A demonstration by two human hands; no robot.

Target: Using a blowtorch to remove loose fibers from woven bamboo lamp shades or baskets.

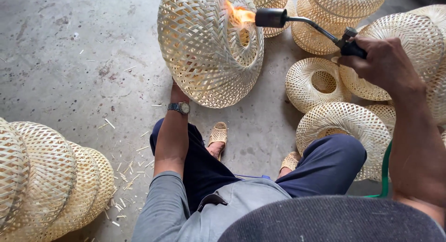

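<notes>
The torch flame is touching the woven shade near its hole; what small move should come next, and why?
Probably turn the shade a little with the left hand, so the flame meets a fresh part. The torch in the right hand is burning at one spot by the rim of the hole, and thin woven strips would likely scorch if it lingers.

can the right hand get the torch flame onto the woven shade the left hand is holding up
Probably yes. The right hand holds the torch with its flame already licking the woven shade, which the left hand props up from below; nothing lies between them.
</notes>
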